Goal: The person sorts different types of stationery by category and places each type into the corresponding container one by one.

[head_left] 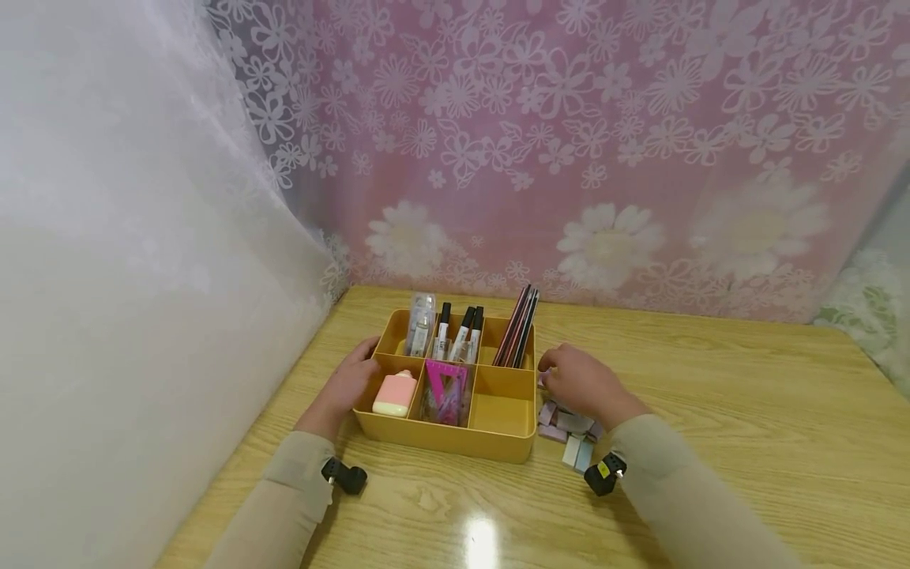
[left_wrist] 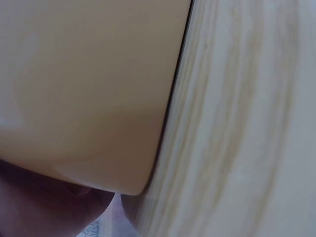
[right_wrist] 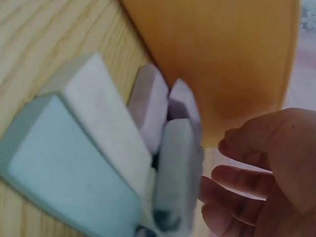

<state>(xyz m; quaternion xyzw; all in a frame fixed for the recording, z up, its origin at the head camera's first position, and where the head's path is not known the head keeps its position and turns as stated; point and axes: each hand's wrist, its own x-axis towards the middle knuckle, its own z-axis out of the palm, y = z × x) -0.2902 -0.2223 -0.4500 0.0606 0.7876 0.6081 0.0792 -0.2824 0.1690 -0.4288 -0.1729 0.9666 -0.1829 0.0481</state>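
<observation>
A yellow desk organizer [head_left: 441,442] with several compartments stands on the table. My left hand [head_left: 348,383] grips its left wall at the rim; the left wrist view shows mostly the smooth outer wall [left_wrist: 89,89] and part of the hand [left_wrist: 49,202]. Just off the right wall, my right hand [head_left: 583,383] hovers over a small pile of pastel blocks that look like erasers [head_left: 569,423]. The right wrist view shows its fingers loosely bent with nothing between them, beside a grey-green block [right_wrist: 173,173]. Nearer lie a white block [right_wrist: 101,108] and a light blue block [right_wrist: 69,168].
Inside the organizer are black-capped markers [head_left: 442,328], a bundle of pencils [head_left: 517,328], a clear pack [head_left: 421,324], a pink-and-cream bottle-shaped item [head_left: 395,393] and a pink set square [head_left: 446,391]. A floral curtain [head_left: 498,158] hangs behind; white cloth [head_left: 142,237] covers the left.
</observation>
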